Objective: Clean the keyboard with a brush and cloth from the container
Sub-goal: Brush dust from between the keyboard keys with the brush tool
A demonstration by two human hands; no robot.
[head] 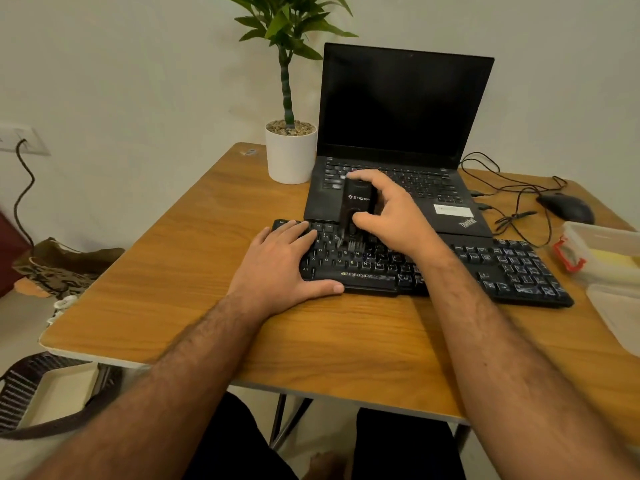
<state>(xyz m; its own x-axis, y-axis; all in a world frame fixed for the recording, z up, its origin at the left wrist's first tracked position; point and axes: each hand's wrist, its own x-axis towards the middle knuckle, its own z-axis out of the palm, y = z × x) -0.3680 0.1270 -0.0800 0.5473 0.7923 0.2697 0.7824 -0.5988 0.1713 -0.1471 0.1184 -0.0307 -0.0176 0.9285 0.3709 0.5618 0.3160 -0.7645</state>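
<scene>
The right hand (388,209) grips a black brush (356,211) upright, bristles down on the keyboard's (512,268) upper left keys. The left hand (284,265) lies flat with straight fingers on the keyboard's nine o'clock end. At twelve o'clock stands an open laptop (401,109); at three o'clock, a clear container (599,251) on the table (173,271).

place: home desk corner | evidence: wooden folding table (194,271), ThinkPad laptop (401,133), potted plant (290,147), wall socket (20,138), bags on floor (59,265)
</scene>
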